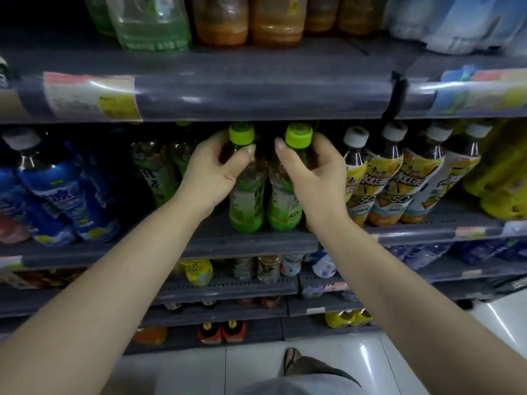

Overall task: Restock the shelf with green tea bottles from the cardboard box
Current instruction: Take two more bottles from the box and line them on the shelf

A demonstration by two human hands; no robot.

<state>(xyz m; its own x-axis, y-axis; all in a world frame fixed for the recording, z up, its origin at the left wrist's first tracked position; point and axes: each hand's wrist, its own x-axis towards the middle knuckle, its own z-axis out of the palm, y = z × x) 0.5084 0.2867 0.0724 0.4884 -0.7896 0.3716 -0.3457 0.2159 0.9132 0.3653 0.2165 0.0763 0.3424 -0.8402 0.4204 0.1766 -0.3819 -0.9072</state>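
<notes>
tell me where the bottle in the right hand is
Head view, centre: the right hand holds its green tea bottle on the middle shelf.

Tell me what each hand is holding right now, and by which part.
The left hand grips one green tea bottle by its neck and shoulder, just under the green cap. The right hand holds a second green tea bottle the same way.
</notes>
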